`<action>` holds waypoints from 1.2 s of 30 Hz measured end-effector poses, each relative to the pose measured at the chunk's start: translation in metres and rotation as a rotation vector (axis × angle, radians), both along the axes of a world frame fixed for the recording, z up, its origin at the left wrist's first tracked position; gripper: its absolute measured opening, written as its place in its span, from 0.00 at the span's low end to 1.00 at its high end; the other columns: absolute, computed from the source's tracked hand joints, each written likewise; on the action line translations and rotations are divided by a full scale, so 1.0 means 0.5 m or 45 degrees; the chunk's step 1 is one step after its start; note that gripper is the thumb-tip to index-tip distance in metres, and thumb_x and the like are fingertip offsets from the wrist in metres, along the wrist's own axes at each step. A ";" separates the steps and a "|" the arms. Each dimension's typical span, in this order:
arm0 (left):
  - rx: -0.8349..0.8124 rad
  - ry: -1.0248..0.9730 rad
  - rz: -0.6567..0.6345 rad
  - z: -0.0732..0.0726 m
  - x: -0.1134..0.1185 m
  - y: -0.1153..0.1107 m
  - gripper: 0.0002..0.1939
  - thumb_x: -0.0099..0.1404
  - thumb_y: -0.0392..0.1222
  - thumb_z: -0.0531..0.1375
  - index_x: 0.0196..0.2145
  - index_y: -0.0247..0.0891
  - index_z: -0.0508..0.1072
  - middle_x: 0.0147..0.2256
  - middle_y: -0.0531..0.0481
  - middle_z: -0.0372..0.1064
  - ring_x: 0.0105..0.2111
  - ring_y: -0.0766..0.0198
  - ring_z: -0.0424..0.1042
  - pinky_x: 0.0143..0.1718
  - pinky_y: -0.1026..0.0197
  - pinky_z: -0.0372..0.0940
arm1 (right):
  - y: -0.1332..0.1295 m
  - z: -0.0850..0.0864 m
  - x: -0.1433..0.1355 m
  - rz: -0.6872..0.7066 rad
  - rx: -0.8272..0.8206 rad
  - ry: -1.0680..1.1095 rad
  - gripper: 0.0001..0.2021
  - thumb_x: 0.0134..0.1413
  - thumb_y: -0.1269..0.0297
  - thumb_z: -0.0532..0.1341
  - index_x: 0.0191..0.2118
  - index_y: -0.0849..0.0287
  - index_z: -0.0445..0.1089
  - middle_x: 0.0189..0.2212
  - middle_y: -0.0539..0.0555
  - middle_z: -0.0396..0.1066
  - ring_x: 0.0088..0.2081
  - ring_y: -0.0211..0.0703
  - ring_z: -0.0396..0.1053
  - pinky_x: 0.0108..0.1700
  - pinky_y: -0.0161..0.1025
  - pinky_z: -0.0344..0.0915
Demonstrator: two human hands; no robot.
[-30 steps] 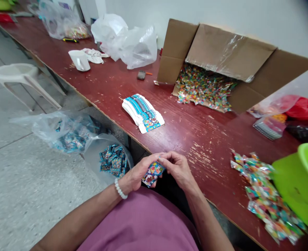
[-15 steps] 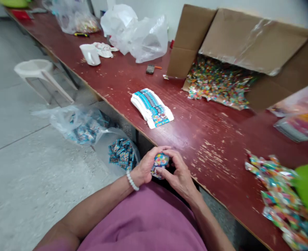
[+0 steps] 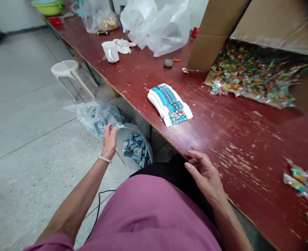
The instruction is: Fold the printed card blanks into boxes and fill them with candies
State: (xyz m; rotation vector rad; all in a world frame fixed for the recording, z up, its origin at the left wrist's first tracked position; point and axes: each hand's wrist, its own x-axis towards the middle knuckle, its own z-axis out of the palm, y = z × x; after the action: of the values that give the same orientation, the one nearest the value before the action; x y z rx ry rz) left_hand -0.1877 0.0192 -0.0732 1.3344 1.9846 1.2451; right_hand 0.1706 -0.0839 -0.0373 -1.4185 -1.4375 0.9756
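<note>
My left hand reaches out at the left over the floor, its fingers stretched and no held thing showing in it. Just beyond its fingertips is a clear plastic bag with small blue packets inside. Close by on its right stands an open tub lined with plastic, holding many small printed blue boxes. At the table edge, my right hand hovers with fingers loosely curled and apart, nothing between them. Ahead of it on the table lies a fanned stack of flat blue-and-white cartons.
On the red table stand a cardboard box of wrapped candies, a white mug, a phone-like device and plastic bags. Candy packs lie at the right. A white stool is on the floor.
My hands have parted; the small printed box they held together is out of them. The left hand swung left to the bag, the right moved right. The view has turned left.
</note>
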 end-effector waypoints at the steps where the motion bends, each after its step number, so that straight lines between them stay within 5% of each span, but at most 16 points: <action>1: 0.011 -0.009 0.021 0.005 0.001 0.007 0.23 0.67 0.47 0.52 0.56 0.36 0.65 0.54 0.39 0.66 0.55 0.52 0.65 0.58 0.50 0.59 | 0.001 0.000 0.001 0.021 0.013 -0.029 0.16 0.59 0.56 0.65 0.51 0.51 0.71 0.45 0.56 0.70 0.39 0.44 0.69 0.41 0.42 0.69; 3: 0.085 0.072 -0.024 0.026 0.031 0.023 0.23 0.65 0.44 0.55 0.56 0.36 0.67 0.53 0.41 0.67 0.53 0.54 0.67 0.57 0.52 0.60 | 0.002 0.001 0.002 0.053 0.034 -0.071 0.13 0.60 0.56 0.64 0.50 0.51 0.72 0.44 0.56 0.70 0.38 0.44 0.69 0.40 0.42 0.68; 7: 0.254 0.504 -0.381 0.083 0.153 0.074 0.18 0.70 0.44 0.53 0.53 0.38 0.71 0.48 0.44 0.72 0.48 0.55 0.68 0.54 0.52 0.60 | 0.004 0.007 0.000 0.045 0.070 -0.110 0.11 0.61 0.58 0.63 0.47 0.53 0.73 0.41 0.55 0.71 0.35 0.44 0.69 0.37 0.41 0.67; 10: 0.223 0.847 -0.622 0.113 0.245 0.115 0.23 0.70 0.54 0.55 0.56 0.38 0.71 0.50 0.40 0.71 0.49 0.50 0.66 0.51 0.50 0.58 | 0.004 0.010 -0.004 0.028 0.096 -0.121 0.09 0.62 0.60 0.62 0.46 0.53 0.74 0.40 0.55 0.71 0.35 0.44 0.69 0.37 0.40 0.67; 13: 0.167 1.096 -0.654 0.123 0.310 0.142 0.34 0.65 0.66 0.55 0.58 0.38 0.69 0.52 0.36 0.67 0.49 0.43 0.63 0.45 0.47 0.57 | 0.005 0.009 -0.007 0.022 0.108 -0.127 0.08 0.62 0.60 0.61 0.45 0.53 0.74 0.40 0.55 0.72 0.36 0.44 0.70 0.37 0.40 0.68; 23: 0.195 1.344 -0.730 0.135 0.353 0.151 0.26 0.62 0.58 0.63 0.49 0.35 0.71 0.48 0.33 0.67 0.47 0.41 0.62 0.43 0.47 0.55 | 0.009 0.012 -0.007 0.025 0.146 -0.088 0.07 0.62 0.63 0.61 0.44 0.53 0.75 0.39 0.55 0.73 0.35 0.44 0.70 0.38 0.40 0.67; 27: 0.203 0.972 -0.764 0.136 0.348 0.142 0.17 0.66 0.50 0.60 0.47 0.36 0.73 0.45 0.35 0.71 0.47 0.44 0.66 0.45 0.49 0.57 | 0.013 0.012 -0.004 -0.058 -0.002 0.123 0.10 0.59 0.58 0.64 0.44 0.54 0.75 0.38 0.55 0.74 0.35 0.44 0.70 0.37 0.40 0.68; 31: 0.067 0.345 -0.810 0.143 0.352 0.078 0.11 0.67 0.50 0.58 0.39 0.40 0.73 0.34 0.49 0.73 0.35 0.58 0.70 0.37 0.60 0.60 | 0.036 0.024 -0.012 -0.361 -0.154 0.587 0.26 0.55 0.52 0.67 0.57 0.52 0.64 0.50 0.57 0.73 0.40 0.43 0.72 0.38 0.39 0.71; 33: -0.101 -0.111 -0.900 0.151 0.356 0.025 0.14 0.64 0.54 0.62 0.34 0.39 0.72 0.30 0.53 0.71 0.31 0.63 0.69 0.33 0.63 0.60 | 0.050 0.041 -0.018 -0.400 -0.115 0.700 0.29 0.54 0.52 0.68 0.60 0.50 0.61 0.55 0.58 0.70 0.44 0.44 0.73 0.41 0.39 0.72; 36: -0.491 -0.687 -1.158 0.164 0.358 -0.050 0.15 0.56 0.50 0.68 0.35 0.37 0.73 0.32 0.52 0.72 0.32 0.64 0.69 0.35 0.64 0.63 | 0.061 0.071 -0.025 -0.307 -0.071 0.771 0.21 0.57 0.53 0.66 0.54 0.52 0.66 0.47 0.55 0.75 0.42 0.44 0.74 0.40 0.38 0.73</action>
State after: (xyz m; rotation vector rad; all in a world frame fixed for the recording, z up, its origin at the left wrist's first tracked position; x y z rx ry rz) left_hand -0.0088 -0.0058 0.0087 1.2762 0.9642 0.6307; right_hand 0.1583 -0.0532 -0.0019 -1.1597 -0.7822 1.1635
